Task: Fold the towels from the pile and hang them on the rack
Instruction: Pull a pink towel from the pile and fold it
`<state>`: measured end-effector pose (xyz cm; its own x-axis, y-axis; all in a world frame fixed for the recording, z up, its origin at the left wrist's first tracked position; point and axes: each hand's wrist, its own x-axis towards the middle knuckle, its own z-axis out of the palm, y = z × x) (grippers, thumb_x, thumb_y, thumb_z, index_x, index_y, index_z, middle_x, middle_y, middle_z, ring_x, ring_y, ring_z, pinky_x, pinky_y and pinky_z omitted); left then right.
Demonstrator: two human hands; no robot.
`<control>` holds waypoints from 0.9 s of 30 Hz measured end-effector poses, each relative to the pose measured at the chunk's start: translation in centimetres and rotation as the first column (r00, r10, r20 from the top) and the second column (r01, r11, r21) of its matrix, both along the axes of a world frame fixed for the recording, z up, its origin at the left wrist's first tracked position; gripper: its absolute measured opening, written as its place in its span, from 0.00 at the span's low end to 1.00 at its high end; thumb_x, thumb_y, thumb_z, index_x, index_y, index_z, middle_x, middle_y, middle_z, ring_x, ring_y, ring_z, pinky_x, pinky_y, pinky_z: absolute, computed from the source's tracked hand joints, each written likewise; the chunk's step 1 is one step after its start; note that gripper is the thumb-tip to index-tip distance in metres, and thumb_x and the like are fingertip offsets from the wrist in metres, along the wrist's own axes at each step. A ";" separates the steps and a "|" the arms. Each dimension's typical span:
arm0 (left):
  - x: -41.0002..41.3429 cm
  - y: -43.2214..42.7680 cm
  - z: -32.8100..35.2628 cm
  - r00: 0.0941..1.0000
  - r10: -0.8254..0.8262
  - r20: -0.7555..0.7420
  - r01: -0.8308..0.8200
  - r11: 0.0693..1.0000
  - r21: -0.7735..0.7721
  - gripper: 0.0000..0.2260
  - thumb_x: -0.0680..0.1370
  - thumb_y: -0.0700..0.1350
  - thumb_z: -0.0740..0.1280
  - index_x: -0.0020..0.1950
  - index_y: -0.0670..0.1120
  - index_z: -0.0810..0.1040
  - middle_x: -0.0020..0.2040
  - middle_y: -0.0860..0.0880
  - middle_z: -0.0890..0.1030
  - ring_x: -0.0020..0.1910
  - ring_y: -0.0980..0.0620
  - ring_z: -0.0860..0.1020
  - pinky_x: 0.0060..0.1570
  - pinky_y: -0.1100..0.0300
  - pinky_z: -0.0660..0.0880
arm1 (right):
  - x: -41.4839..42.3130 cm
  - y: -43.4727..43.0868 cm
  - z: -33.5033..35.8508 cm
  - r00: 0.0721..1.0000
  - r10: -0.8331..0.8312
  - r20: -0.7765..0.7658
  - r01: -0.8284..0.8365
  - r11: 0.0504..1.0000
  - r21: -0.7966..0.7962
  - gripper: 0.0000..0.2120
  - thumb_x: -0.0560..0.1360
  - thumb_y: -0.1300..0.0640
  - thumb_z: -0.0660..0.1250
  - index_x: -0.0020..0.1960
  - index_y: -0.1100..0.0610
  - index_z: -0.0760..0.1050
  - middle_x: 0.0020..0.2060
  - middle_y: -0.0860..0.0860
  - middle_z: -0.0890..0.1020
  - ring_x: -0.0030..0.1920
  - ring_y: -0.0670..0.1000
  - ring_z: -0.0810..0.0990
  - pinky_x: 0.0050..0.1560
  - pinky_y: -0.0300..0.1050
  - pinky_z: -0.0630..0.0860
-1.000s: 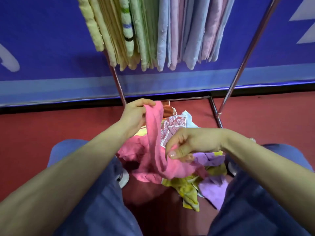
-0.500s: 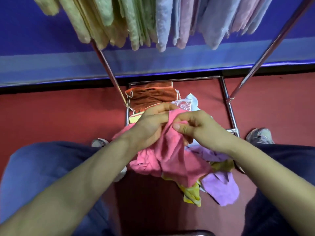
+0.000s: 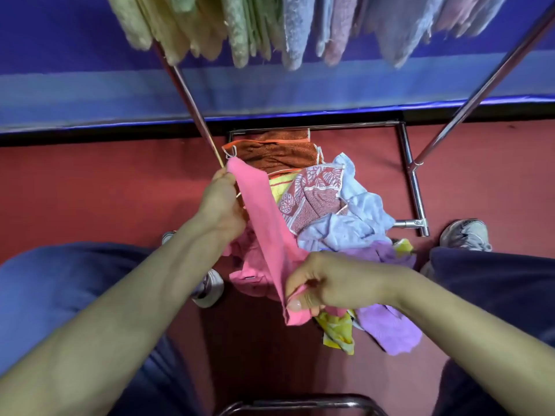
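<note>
A pink towel (image 3: 267,226) is stretched between my two hands above the pile. My left hand (image 3: 222,202) grips its far corner at the upper left. My right hand (image 3: 324,283) pinches its near corner lower down. Under it lies the pile of towels (image 3: 345,223) on the red floor: brown, leaf-patterned, light blue, purple and yellow ones. The metal rack (image 3: 189,97) rises behind the pile, and several folded towels (image 3: 294,28) hang from it at the top of the view.
The rack's base bars (image 3: 416,187) frame the pile on the floor. My knees in blue trousers (image 3: 69,289) sit on both sides, with my shoes (image 3: 464,235) next to the pile. A blue wall (image 3: 60,85) stands behind. A chrome bar (image 3: 300,405) is at the bottom edge.
My hands were together on the pink towel half a second ago. They have moved apart, the right one pulling toward me, so the towel is now drawn out in a line.
</note>
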<state>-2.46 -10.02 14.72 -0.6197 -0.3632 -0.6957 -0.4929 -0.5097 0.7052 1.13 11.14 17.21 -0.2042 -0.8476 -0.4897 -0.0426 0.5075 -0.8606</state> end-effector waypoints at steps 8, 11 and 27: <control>1.2 1.8 1.9 0.942 -0.324 -0.091 0.333 0.937 0.110 0.13 0.84 0.42 0.57 0.44 0.43 0.77 0.31 0.48 0.82 0.29 0.53 0.80 0.31 0.65 0.76 | -0.5 -0.1 0.2 0.992 -0.100 0.070 0.105 0.992 -0.066 0.04 0.79 0.61 0.68 0.47 0.60 0.80 0.34 0.49 0.79 0.34 0.46 0.78 0.38 0.37 0.75; 1.5 2.4 2.1 0.877 -0.431 -0.213 0.442 0.897 0.005 0.10 0.82 0.35 0.59 0.49 0.43 0.79 0.35 0.49 0.82 0.31 0.54 0.79 0.30 0.65 0.75 | -1.1 -0.1 0.8 0.958 -0.283 0.049 0.287 0.945 -0.158 0.06 0.78 0.63 0.68 0.45 0.55 0.80 0.31 0.46 0.79 0.30 0.47 0.76 0.35 0.35 0.73; 2.2 3.6 2.4 0.752 -0.568 -0.333 0.561 0.818 -0.128 0.16 0.80 0.45 0.67 0.60 0.34 0.77 0.50 0.34 0.80 0.48 0.40 0.80 0.53 0.43 0.76 | -3.2 0.5 0.7 0.619 -0.780 0.089 0.771 0.583 -0.255 0.10 0.79 0.71 0.63 0.47 0.58 0.67 0.30 0.63 0.77 0.30 0.56 0.82 0.32 0.46 0.79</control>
<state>-0.28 -6.37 17.09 -0.9103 0.1181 -0.3968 -0.4132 -0.2005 0.8883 -2.07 11.63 17.96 -0.8521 -0.4460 -0.2738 0.2385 0.1348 -0.9617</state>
